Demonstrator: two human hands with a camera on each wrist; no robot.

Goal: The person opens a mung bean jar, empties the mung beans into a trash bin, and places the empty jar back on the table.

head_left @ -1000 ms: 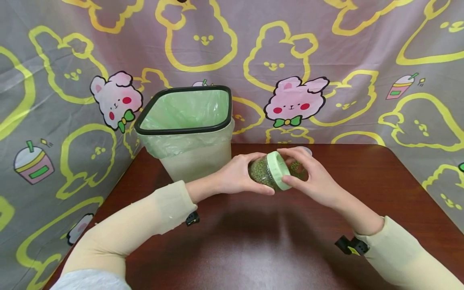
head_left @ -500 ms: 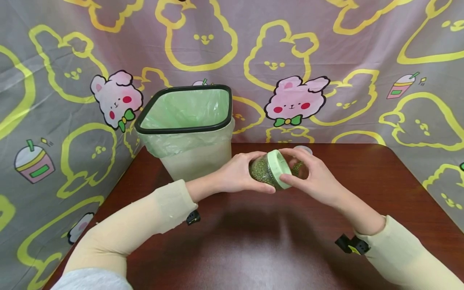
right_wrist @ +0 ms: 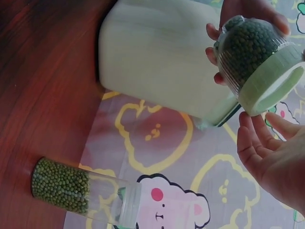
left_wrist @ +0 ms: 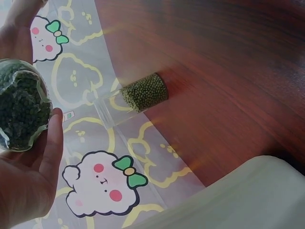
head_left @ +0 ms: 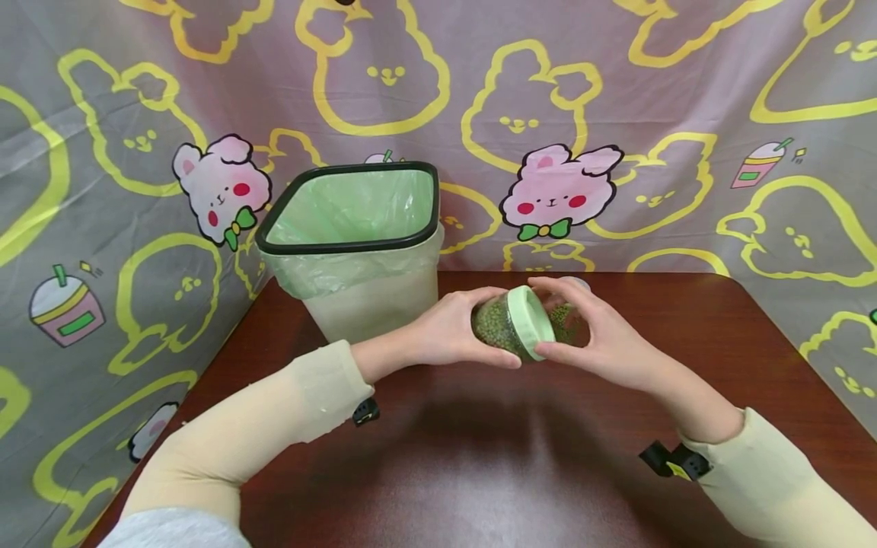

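Note:
My left hand [head_left: 448, 331] grips the clear body of a jar [head_left: 492, 323] with small green beans inside, held tilted above the table. The jar has a pale green lid [head_left: 530, 323], which faces right. At the lid's edge is my right hand [head_left: 610, 342], its thumb at the near rim and its fingers spread loosely past the far side. In the right wrist view the right fingers [right_wrist: 255, 133] sit just by the lid's rim, not wrapped round it. Behind that hand stands a clear cylinder [right_wrist: 71, 191], part filled with green beans; the right hand partly hides it in the head view.
A pale bin [head_left: 377, 293] with a black rim and green liner stands at the back left. The dark red wooden table [head_left: 466, 472] runs up to a patterned cloth [head_left: 473, 84] at the back and sides.
The right hand turned at the lid, then loosened and shifted slightly right. Its fingers now lie more open around the rim. The left hand and jar have hardly moved.

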